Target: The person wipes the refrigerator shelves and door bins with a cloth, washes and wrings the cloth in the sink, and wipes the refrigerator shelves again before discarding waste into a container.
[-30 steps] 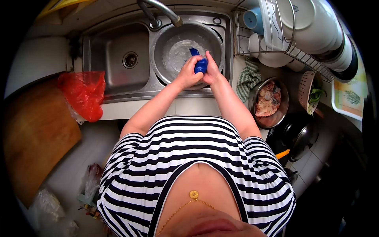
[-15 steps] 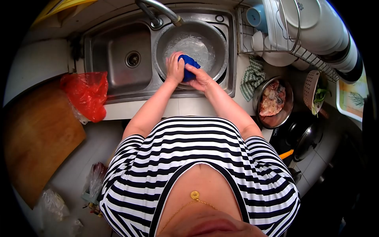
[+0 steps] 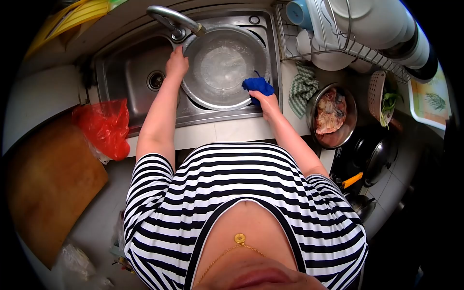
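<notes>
A round metal basin (image 3: pixel 193 92) holding water rests in the right bowl of the sink. My left hand (image 3: pixel 178 65) is closed at the basin's left rim, with the fingertips partly hidden. In my right hand (image 3: pixel 267 102) is a bunched blue cloth (image 3: pixel 258 86), pressed against the basin's right rim. Just above the basin's upper left side hangs the end of the faucet (image 3: pixel 186 22).
The left sink bowl (image 3: pixel 130 72) has a drain, with a red plastic bag (image 3: pixel 106 126) on its near edge. To the right are a checked cloth (image 3: pixel 303 89), a metal bowl (image 3: pixel 354 108) of raw meat (image 3: pixel 330 115) and a dish rack (image 3: pixel 349 34) of crockery.
My hands have moved apart from the blue cloth they shared. The left went to the basin's left rim; the right carried the cloth to the right rim.
</notes>
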`<state>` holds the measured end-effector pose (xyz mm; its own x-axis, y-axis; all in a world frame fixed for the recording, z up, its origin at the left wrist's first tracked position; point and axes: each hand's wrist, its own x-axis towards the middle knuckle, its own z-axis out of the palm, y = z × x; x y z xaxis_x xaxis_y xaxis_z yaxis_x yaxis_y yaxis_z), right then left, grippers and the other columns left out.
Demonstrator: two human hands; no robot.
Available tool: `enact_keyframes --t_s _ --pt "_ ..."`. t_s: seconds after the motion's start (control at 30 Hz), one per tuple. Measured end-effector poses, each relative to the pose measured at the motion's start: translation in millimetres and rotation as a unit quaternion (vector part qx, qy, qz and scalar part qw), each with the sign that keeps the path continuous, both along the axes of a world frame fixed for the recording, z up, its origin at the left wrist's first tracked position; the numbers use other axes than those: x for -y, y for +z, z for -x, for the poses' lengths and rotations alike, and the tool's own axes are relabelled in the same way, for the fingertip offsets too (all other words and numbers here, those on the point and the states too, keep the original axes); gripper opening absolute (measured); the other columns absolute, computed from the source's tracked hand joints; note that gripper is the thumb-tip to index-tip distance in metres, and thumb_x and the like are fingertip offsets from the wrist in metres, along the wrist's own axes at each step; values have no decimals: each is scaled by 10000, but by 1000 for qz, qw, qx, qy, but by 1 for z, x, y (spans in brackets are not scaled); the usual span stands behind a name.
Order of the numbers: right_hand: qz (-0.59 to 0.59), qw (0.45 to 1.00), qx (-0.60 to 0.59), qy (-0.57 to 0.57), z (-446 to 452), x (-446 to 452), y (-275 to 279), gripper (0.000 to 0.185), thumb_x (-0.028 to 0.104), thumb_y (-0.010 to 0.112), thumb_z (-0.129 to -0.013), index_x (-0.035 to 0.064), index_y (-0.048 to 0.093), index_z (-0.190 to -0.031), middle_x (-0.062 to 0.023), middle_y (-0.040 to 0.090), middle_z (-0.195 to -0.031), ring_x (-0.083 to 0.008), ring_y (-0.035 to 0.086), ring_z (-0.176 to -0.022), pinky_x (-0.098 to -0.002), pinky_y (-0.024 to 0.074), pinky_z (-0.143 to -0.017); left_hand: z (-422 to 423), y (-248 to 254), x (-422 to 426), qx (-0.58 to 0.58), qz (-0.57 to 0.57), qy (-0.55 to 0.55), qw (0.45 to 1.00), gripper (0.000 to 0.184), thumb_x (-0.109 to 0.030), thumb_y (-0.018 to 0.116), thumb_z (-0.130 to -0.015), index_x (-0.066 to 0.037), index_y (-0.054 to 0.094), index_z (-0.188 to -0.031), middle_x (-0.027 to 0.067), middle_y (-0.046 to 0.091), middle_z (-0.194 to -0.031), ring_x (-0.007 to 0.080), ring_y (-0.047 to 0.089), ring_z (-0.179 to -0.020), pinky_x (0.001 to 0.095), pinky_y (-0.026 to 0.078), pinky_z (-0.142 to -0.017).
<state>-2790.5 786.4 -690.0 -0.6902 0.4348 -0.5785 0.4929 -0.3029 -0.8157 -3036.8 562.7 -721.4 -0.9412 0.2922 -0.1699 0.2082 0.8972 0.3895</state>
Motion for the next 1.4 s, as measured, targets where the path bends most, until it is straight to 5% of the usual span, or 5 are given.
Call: enact_keyframes --t_s 0.23,0.43,0.6,1.03,1.4 --pt "47 993 -95 -61 -4 5 17 326 69 669 -686 61 631 -1010 -6 639 -943 -114 577 -851 -231 432 -788 -13 68 17 53 -125 -7 991 514 -143 537 -761 -109 454 -1266 217 602 -1039 350 580 -976 406 442 -850" --pt "17 996 -83 -6 -20 2 -9 325 95 659 -675 57 619 -995 -15 634 -929 -124 572 -834 -242 436 -771 -4 95 34 208 -190 29 959 523 -92 576 -741 -26 476 -1250 126 630 -948 165 588 -822 277 450 -772" --pt "137 991 3 0 -19 -2 1 273 79 633 -662 50 614 -933 -39 624 -852 -143 573 -777 -269 448 -684 -11 150 10 285 -233 32 929 436 -74 577 -762 -22 489 -1186 -24 459 -670 46 397 -504 217 300 -440" --pt "337 933 106 64 -23 12 33 271 53 654 -658 28 542 -903 -87 575 -780 -191 599 -659 -273 435 -471 6 190 -60 252 -276 8 927 283 -176 624 -769 -35 530 -996 -7 484 -671 79 427 -533 237 320 -458" --pt "308 945 56 99 -30 14 11 278 28 636 -676 28 543 -938 -100 594 -836 -189 614 -688 -270 443 -495 -35 233 -53 209 -276 6 938 505 -91 619 -776 -12 396 -1222 -19 486 -641 58 435 -505 196 333 -458"
